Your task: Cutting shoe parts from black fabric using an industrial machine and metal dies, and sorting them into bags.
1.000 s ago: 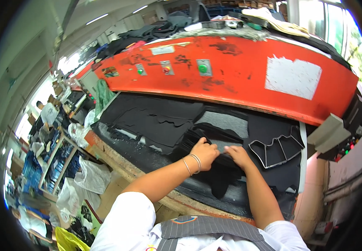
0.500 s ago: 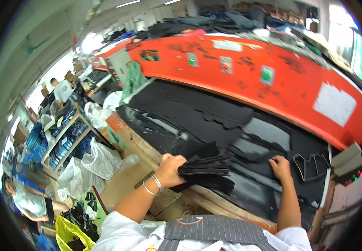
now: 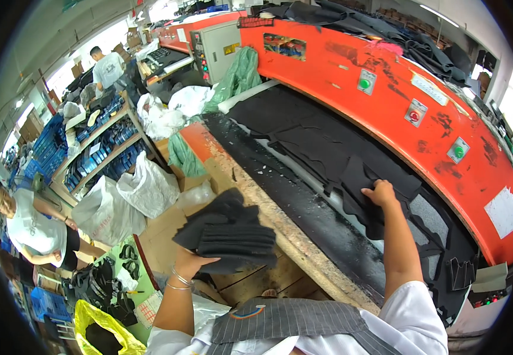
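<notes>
My left hand (image 3: 192, 260) grips a thick stack of black cut fabric pieces (image 3: 235, 236) by its lower edge, thumb on top, in front of the machine's worn wooden edge. The layers fan out toward the far left. My right hand (image 3: 382, 194) is farther forward, over the machine bed, with its fingers closed on a black cut piece (image 3: 357, 177). That piece lies over the dark sheet material (image 3: 304, 139) on the bed. The fingertips of my right hand are partly hidden against the dark material.
A long orange press beam (image 3: 339, 65) with buttons spans behind the bed. The worn wooden edge (image 3: 280, 219) runs along its front. At left are white plastic bags (image 3: 147, 189), a shelf of blue items (image 3: 99, 148), a yellow bag (image 3: 90, 313) and two people.
My view has turned left. The stack in my left hand has moved off the bed to the near side of the wooden edge. My right hand has reached farther forward onto a black piece.
</notes>
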The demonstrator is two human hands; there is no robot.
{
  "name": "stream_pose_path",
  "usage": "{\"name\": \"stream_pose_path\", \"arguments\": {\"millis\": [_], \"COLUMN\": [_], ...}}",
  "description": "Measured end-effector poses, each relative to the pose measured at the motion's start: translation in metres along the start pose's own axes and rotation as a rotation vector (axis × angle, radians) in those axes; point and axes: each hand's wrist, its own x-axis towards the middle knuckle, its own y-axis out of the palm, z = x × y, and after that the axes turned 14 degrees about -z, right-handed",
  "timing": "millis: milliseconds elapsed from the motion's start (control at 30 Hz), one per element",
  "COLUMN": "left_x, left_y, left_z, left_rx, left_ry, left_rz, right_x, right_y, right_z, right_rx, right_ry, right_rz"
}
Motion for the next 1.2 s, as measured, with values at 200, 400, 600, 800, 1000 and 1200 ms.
{"name": "stream_pose_path", "arguments": {"millis": [200, 400, 600, 800, 1000, 1200], "left_x": [-0.001, -0.026, -0.060, -0.101, -0.144, -0.177], "left_y": [-0.044, -0.040, -0.008, 0.027, 0.042, 0.045], "left_z": [0.007, 0.044, 0.022, 0.023, 0.010, 0.014], "left_rx": [-0.460, -0.879, -1.052, -0.969, -0.991, -0.985], "left_ry": [-0.230, -0.371, -0.519, -0.585, -0.557, -0.581], "left_rz": [-0.166, -0.215, -0.174, -0.128, -0.191, -0.207], "right_x": [0.018, 0.005, 0.053, 0.055, 0.056, 0.044], "right_y": [-0.011, -0.029, 0.037, 0.064, 0.063, 0.031], "right_z": [-0.025, -0.004, -0.106, -0.135, -0.151, -0.173], "right_rx": [0.118, 0.006, -0.173, -0.327, -0.068, 0.496], "right_ry": [0.131, 0.083, -0.078, -0.279, -0.240, -0.010], "right_rz": [0.234, 0.249, 0.129, -0.003, 0.024, 0.219]}}
